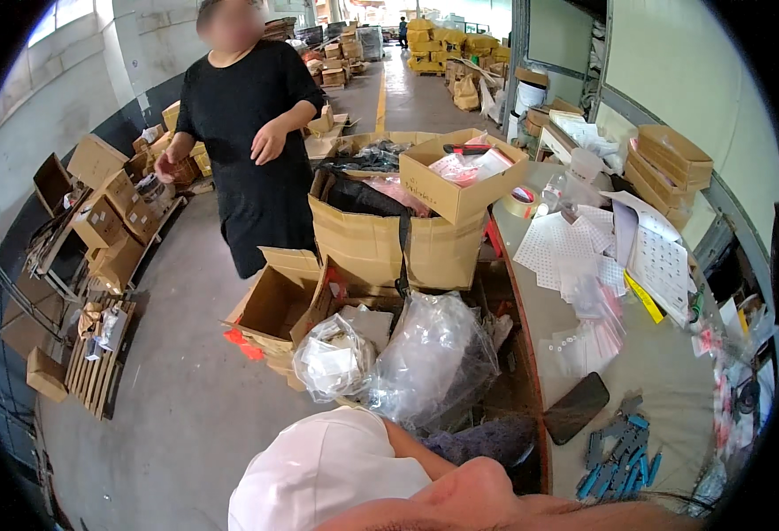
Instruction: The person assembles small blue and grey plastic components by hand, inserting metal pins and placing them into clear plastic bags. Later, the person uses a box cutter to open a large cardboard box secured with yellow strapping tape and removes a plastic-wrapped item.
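Observation:
My arm in a white sleeve [327,469] comes in from the lower edge, and a strip of bare forearm [416,451] shows beyond it. Neither of my hands is in view, so what they hold or touch cannot be seen. Just beyond the arm lie a clear plastic bag [429,350] and a smaller clear bag with white pieces in it [334,358]. On the table [672,380] to the right are a black smartphone [576,408] and a loose pile of small blue and dark grey pieces [619,451]. Clear zip bags [588,336] lie farther along, beside white dotted sheets [562,248].
A large carton [354,239] stands ahead, with a smaller open box [442,190] on top. An open empty box [274,301] sits to its left. Tape [520,203] lies on the table. A person in black [248,150] stands beyond. A wooden pallet [102,372] lies at left.

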Demonstrator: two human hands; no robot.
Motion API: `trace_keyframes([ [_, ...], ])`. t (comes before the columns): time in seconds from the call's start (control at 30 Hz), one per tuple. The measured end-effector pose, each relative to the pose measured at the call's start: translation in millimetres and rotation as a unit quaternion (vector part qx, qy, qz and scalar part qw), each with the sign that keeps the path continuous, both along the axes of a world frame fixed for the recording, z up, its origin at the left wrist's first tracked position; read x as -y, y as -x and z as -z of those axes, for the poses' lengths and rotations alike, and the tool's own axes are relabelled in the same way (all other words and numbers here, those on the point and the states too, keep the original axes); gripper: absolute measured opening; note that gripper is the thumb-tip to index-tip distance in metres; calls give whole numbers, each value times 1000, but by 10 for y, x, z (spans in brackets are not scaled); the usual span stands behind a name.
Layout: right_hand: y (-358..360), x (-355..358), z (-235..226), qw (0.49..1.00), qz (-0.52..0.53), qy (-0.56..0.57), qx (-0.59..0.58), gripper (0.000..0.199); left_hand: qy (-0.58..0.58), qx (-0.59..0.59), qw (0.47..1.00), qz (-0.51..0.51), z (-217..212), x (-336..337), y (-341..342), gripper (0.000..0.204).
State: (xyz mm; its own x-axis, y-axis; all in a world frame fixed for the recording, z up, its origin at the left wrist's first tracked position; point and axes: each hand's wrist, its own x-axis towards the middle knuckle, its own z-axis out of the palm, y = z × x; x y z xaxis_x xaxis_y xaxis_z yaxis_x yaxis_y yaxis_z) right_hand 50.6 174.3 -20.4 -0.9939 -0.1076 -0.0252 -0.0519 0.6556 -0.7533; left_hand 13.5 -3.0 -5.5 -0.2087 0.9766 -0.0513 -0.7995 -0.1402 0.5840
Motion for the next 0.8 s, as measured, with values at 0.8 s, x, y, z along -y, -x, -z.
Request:
trace_keyframes([
  [0.8, -530, -101, -432, 985, 22, 169, -6, 17, 91, -276, 957, 16, 244, -59, -189, 55],
])
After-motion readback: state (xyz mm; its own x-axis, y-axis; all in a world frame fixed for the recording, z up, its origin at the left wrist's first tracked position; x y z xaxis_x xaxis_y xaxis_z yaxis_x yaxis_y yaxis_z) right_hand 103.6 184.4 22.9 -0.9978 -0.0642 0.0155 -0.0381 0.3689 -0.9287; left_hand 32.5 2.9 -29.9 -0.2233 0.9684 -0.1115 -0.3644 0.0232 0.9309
